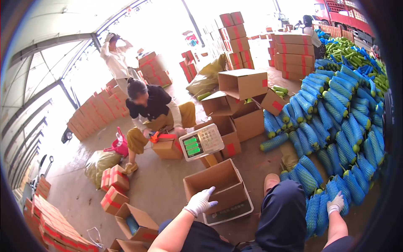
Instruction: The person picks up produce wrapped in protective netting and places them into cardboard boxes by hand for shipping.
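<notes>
The open cardboard box [218, 185] sits on a platform scale [235, 212] right in front of my knees, its flaps up and its inside bare as far as I can see. My left hand [200, 203], in a white glove, rests on the box's near left rim with the fingers spread over the edge, not closed around it. My right hand [336, 203], also gloved, is well apart from the left, out past my right knee, pressed down onto a net-sleeved cucumber [319, 212] at the near edge of the pile; I cannot tell whether the fingers have closed on it.

That pile of cucumbers in blue foam netting [336, 126] runs up my right side, with bare green ones [352, 54] farther back. Just beyond the box stands the scale's display head [201, 142], its green readout lit. Behind it are more open cartons [241, 98], stacked loosely. To the left a seated person [153, 111] in a dark top works at a small box [167, 146] with a red tape dispenser, and another person [115, 59] stands behind. Taped boxes with red bands [113, 189] lie on the concrete floor at my left.
</notes>
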### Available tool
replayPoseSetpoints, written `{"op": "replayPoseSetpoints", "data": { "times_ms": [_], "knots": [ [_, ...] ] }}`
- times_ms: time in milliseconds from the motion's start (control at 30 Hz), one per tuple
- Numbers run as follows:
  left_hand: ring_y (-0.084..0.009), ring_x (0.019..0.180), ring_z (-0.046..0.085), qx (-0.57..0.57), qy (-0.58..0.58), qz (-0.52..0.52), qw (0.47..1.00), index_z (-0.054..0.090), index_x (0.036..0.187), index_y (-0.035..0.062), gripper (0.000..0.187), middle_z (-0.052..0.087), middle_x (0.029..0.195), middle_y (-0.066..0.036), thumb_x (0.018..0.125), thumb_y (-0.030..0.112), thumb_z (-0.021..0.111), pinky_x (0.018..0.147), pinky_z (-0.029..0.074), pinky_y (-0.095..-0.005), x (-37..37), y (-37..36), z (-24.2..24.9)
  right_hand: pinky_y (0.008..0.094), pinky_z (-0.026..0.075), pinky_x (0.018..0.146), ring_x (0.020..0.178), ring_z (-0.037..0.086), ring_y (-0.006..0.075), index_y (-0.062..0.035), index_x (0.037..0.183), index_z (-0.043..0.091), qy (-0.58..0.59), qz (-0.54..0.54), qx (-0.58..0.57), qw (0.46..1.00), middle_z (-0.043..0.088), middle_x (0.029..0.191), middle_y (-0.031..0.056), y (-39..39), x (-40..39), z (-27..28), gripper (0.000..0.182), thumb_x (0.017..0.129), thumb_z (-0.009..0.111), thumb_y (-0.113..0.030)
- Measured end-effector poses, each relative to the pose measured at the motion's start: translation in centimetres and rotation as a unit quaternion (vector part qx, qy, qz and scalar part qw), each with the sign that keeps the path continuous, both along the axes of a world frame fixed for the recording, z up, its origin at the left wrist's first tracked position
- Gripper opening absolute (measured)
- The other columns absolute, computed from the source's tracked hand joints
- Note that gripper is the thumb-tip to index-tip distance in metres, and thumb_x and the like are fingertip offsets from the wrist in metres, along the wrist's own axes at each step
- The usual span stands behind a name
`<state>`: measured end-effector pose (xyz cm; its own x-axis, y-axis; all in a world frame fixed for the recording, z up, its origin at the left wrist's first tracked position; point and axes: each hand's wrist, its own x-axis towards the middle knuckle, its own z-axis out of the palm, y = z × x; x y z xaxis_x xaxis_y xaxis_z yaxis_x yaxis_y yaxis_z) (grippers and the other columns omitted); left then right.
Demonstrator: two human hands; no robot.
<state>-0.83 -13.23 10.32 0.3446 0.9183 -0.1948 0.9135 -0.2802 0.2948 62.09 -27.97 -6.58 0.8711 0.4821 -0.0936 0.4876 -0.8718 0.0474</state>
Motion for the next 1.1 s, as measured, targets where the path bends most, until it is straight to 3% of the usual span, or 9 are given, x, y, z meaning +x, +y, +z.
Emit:
{"op": "replayPoseSetpoints", "data": {
  "times_ms": [167,367,433,600,767,867,900,1000,1100],
  "knots": [
    [-0.0356,0.141,0.032,0.019,0.084,0.02,0.996,0.041,0.147,0.0153,0.079,0.039,0.151,-0.017,0.084,0.055,0.066,0.116,0.017,-0.0591,0.8,-0.1,0.9,0.0399,0.05,0.097,0.119,0.057,0.0294,-0.004,0.151,0.023,0.016,0.0,-0.007,1.0,0.051,0.134,0.0158,0.3,-0.2,0.4,0.104,0.069,0.081,-0.03],
    [-0.0431,0.142,0.029,0.057,0.055,0.019,0.997,0.04,0.147,0.0115,0.087,0.037,0.151,-0.022,0.08,0.06,0.068,0.115,0.019,-0.0598,0.5,-0.9,1.3,0.0406,0.052,0.095,0.118,0.059,0.0318,-0.0019,0.146,0.033,-0.004,0.07,0.059,0.996,0.057,0.128,0.019,-0.6,-0.6,0.9,0.096,0.07,0.082,-0.034],
    [-0.0393,0.143,0.029,0.044,0.04,0.002,0.998,0.042,0.146,0.0088,0.087,0.038,0.151,-0.021,0.079,0.055,0.071,0.114,0.02,-0.0601,0.8,-1.1,2.3,0.0427,0.051,0.095,0.119,0.058,0.0303,-0.0047,0.142,0.041,0.026,0.051,0.022,0.998,0.056,0.133,0.0176,-0.2,-3.6,5.9,0.085,0.074,0.078,-0.039],
    [-0.0367,0.143,0.03,0.024,0.064,0.006,0.998,0.038,0.148,0.0063,0.089,0.038,0.149,-0.025,0.077,0.045,0.075,0.116,0.012,-0.058,1.7,-1.1,3.0,0.0451,0.052,0.091,0.111,0.06,0.0361,0.0004,0.144,0.034,0.033,0.056,-0.021,0.998,0.056,0.122,0.0232,-0.4,-3.1,5.9,0.088,0.076,0.073,-0.039],
    [-0.0359,0.143,0.031,-0.002,0.042,0.002,0.999,0.035,0.15,0.0071,0.092,0.039,0.15,-0.023,0.076,0.041,0.078,0.118,0.009,-0.0562,0.2,-0.1,1.4,0.0445,0.049,0.097,0.118,0.055,0.0353,0.0002,0.148,0.029,0.064,0.04,-0.042,0.996,0.051,0.13,0.0223,-0.3,-3.2,6.4,0.092,0.078,0.071,-0.04],
    [-0.0352,0.141,0.034,-0.079,-0.009,-0.007,0.997,0.035,0.15,0.0068,0.09,0.041,0.148,-0.022,0.076,0.034,0.079,0.118,0.017,-0.0509,-0.3,0.8,1.0,0.0448,0.048,0.097,0.118,0.055,0.0359,0.0002,0.149,0.027,0.063,0.055,-0.036,0.996,0.051,0.131,0.0225,-0.5,-2.7,6.0,0.093,0.078,0.071,-0.04],
    [-0.0328,0.138,0.04,-0.096,-0.039,-0.002,0.995,0.036,0.15,0.0065,0.086,0.044,0.146,-0.02,0.077,0.023,0.079,0.116,0.028,-0.0432,-0.1,0.8,1.2,0.0451,0.048,0.097,0.118,0.055,0.0364,0.0004,0.149,0.027,0.071,0.057,-0.034,0.995,0.051,0.131,0.0227,-0.4,-2.7,6.1,0.093,0.078,0.071,-0.039],
    [-0.0371,0.134,0.042,-0.159,-0.182,0.077,0.967,0.041,0.146,0.0055,0.083,0.044,0.146,-0.02,0.075,0.02,0.081,0.116,0.026,-0.0437,0.0,0.5,1.0,0.0455,0.048,0.097,0.118,0.055,0.0375,0.001,0.149,0.027,0.084,0.057,-0.032,0.994,0.051,0.13,0.0236,-0.5,-2.4,6.1,0.093,0.077,0.071,-0.038],
    [-0.0326,0.133,0.044,-0.12,-0.137,0.037,0.983,0.038,0.148,0.0037,0.08,0.044,0.146,-0.017,0.077,0.006,0.076,0.113,0.033,-0.0384,-0.8,0.7,0.7,0.0449,0.049,0.096,0.115,0.056,0.0374,0.0015,0.148,0.028,0.082,0.066,-0.023,0.994,0.052,0.127,0.0239,-0.6,-2.4,6.0,0.092,0.077,0.07,-0.039]
  ]
}}
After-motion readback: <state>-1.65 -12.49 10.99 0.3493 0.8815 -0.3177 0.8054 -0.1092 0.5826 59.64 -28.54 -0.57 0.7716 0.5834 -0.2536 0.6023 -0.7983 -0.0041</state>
